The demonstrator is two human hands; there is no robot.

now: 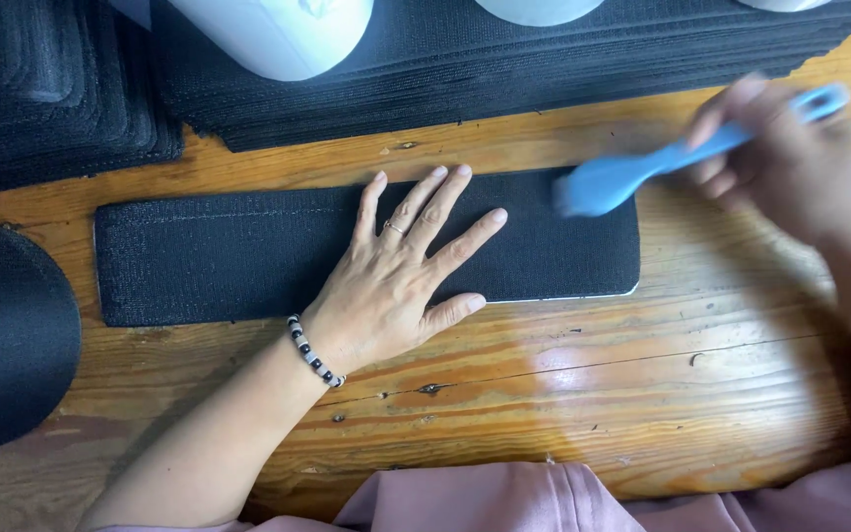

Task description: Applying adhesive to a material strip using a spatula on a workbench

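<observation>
Fingers (445,212) spread flat on black strip (248,256); right hand (790,167) grips blue brush (642,172) above it.

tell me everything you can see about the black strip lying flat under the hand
The black strip is a long rectangular piece of textured, fabric-like material with rounded corners and a faint line along its top edge. It lies flat and lengthwise on the wooden table, below stacks of similar black pieces. The left hand presses on its middle with fingers spread; the blue brush, held in the right hand, meets its right end.
</observation>
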